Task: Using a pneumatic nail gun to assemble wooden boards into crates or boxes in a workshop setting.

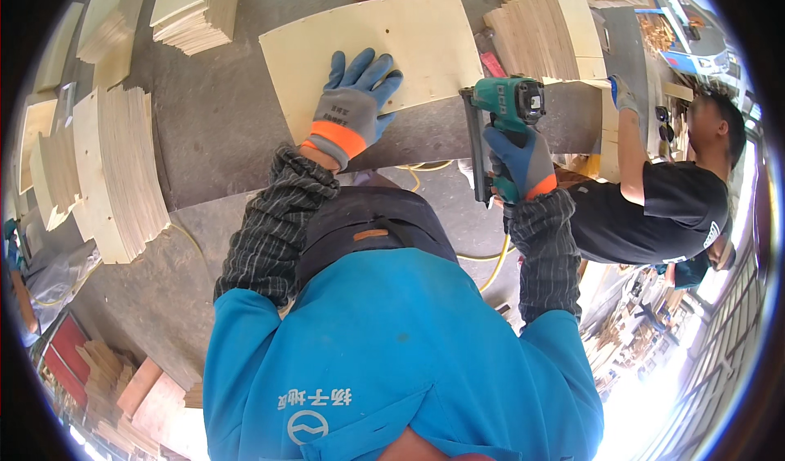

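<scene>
My left hand [353, 105], in a blue and grey glove with an orange cuff, lies with fingers spread on a pale plywood panel [425, 44]. The panel rests on the dark worktable [204, 117] in front of me. In my right hand [523, 162], gloved the same way, is a green and black nail gun [503, 105], my fingers wrapped round its handle. The gun stands upright beside the panel's right end, its long black magazine toward me. Whether its nose touches the panel I cannot tell.
Stacks of thin boards stand on the left [123, 166], at the far left [196, 7] and at the right [556, 35]. A yellow hose [495, 269] runs below the table edge. To the right, a person [654, 199] in a black shirt reaches a gloved hand toward the right stack.
</scene>
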